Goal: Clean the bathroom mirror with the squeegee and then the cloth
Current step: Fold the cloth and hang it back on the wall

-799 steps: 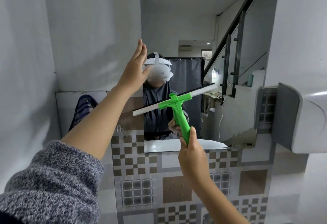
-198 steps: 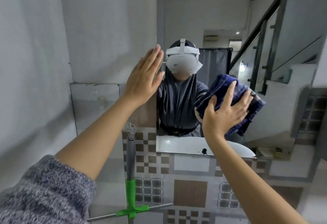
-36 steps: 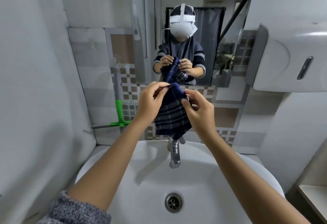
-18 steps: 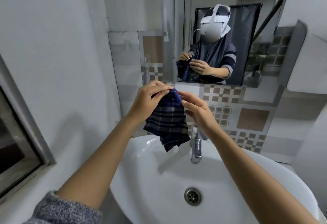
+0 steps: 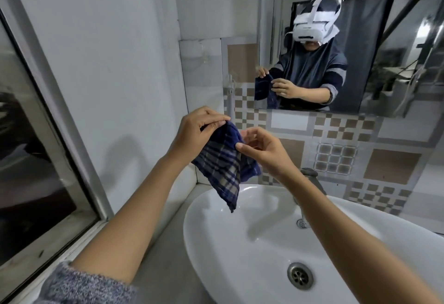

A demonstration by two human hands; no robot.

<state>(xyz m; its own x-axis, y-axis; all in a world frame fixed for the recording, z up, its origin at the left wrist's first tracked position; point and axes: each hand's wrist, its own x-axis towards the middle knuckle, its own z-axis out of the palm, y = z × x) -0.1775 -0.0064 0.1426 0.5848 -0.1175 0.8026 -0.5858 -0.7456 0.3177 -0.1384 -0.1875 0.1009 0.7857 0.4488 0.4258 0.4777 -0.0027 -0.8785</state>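
The cloth [image 5: 225, 167] hangs above the sink [image 5: 240, 243], its top edge pinched in the curled fingers of my left hand [image 5: 194, 131] and right hand [image 5: 262, 150].

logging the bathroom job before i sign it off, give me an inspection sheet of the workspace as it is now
surface: white sink with a drain; faucet at the back.
job's things: blue plaid cloth held above the sink, hanging crumpled; mirror on the wall behind; squeegee not plainly in view.
clutter: nothing seen.
grippers: left hand pinches the cloth's top edge; right hand pinches it just beside.
cables: nothing seen around the sink.
surroundings: dark window on the left; patterned tiled wall below the mirror.
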